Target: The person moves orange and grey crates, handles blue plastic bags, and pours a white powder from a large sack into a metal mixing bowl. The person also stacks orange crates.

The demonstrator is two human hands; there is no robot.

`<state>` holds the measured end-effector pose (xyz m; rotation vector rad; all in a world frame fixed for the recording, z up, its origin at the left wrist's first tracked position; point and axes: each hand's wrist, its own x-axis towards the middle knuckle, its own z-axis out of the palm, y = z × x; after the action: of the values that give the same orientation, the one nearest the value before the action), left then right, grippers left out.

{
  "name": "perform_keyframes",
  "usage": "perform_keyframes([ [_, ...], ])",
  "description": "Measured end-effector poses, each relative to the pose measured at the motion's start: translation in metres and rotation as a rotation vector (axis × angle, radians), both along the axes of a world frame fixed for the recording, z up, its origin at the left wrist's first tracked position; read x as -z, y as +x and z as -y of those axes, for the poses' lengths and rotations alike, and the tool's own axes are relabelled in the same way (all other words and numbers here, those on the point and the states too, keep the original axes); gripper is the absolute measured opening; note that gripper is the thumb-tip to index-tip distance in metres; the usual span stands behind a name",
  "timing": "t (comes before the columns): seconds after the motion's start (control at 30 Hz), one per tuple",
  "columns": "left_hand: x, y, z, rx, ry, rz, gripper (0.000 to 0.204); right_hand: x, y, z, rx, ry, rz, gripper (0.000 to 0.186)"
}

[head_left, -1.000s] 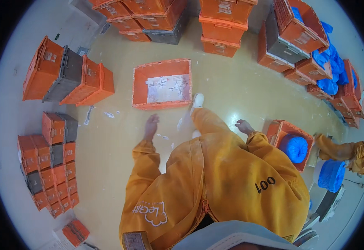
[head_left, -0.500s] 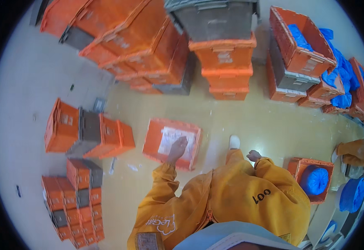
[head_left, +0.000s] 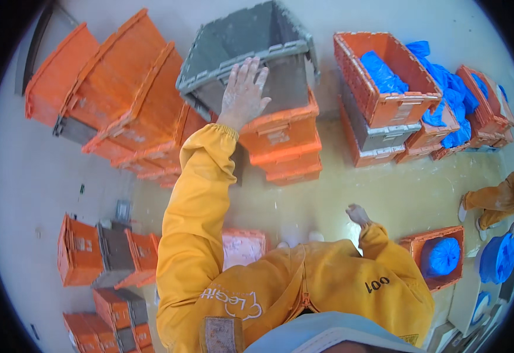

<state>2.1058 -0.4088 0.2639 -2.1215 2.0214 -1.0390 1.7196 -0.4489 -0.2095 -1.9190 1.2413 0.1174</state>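
The biggest thing in reach is the grey crate [head_left: 251, 56], sitting open-topped on a stack of orange crates [head_left: 283, 147] at the far middle of the room, tilted a little toward the person. The left hand [head_left: 242, 91] is stretched up to it, fingers spread wide and palm flat against the near wall just under the rim; it presses on the crate and does not curl round anything. To handle this well, I judge the hand should hook its fingers over the rim instead of pushing on the flat wall, and the other hand should come up to the opposite side so the crate lifts level and does not drag the stack beneath it.

The right hand [head_left: 358, 215] hangs low at the person's right side, loosely half-open and empty, well apart from the crate. Just to its right on the floor stands a small orange crate with a blue bag [head_left: 439, 259] in it.

Half a second ago the left hand was down over the low orange crate [head_left: 242, 247] on the floor near the feet. Now it has risen to the grey crate, and the view has swung upward so that the stack fills the far part of the picture. The right hand has hardly moved.
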Motion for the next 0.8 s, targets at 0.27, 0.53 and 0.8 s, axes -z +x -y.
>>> perform_keyframes([
  [0.27,-0.033,0.073,0.067,-0.213,0.008,-0.481,0.075,0.058,-0.111,-0.065,0.472,0.191,0.017,0.045],
  [0.53,0.002,0.074,0.031,0.003,-0.187,-0.527,0.052,-0.014,-0.017,-0.037,0.469,-0.054,0.343,0.045],
  [0.8,0.058,0.02,-0.053,0.173,-0.371,-0.556,0.037,-0.336,0.135,0.066,0.428,-0.631,1.001,0.037],
])
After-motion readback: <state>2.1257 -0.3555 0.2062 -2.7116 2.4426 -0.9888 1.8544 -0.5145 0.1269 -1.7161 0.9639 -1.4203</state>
